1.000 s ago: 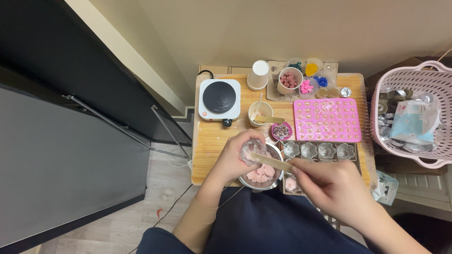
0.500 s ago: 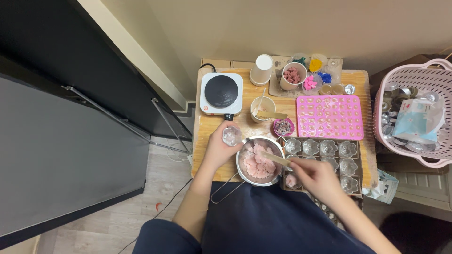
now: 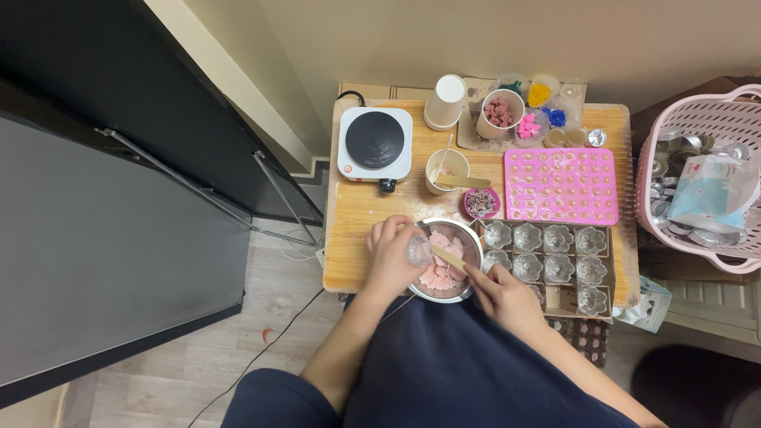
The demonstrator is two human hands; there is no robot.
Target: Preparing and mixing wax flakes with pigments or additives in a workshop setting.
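Room: wood-look flooring is seen on the left beside a dark cabinet front (image 3: 119, 238), with a pale wall behind a small wooden table (image 3: 357, 214) that is viewed from above.
Hot plate: a white single-ring hot plate (image 3: 375, 143) is set at the table's far left corner, its cable trailing off the back.
Left hand: the left hand (image 3: 392, 254) is closed around a small clear glass cup (image 3: 418, 250), which is held tilted at the left rim of the metal bowl.
Metal bowl: a round metal bowl (image 3: 468, 295) of pink chunks (image 3: 437, 273) is placed at the near table edge, directly between the two hands.
Stick: a flat wooden stick (image 3: 449, 257) is pinched by the right hand; its long axis runs from lower right up to upper left, its tip pointing at the cup's mouth.
Key relation: the cup lies up and to the left of the stick, over the bowl, nearer the left hand.
Right hand: the right hand (image 3: 507, 297) is gripped narrowly on the stick's lower end, just beside the bowl's right rim.
Cups behind: a paper cup with another stick (image 3: 445, 170) and a small dish of dried bits (image 3: 481, 203) are set beyond the bowl.
Tray: a cardboard tray (image 3: 610, 269) of flower-shaped glass holders (image 3: 559, 269) is laid right of the bowl, behind it a pink mould (image 3: 561, 186).
Basket: a pink basket (image 3: 697, 119) is stood off the table's right side.
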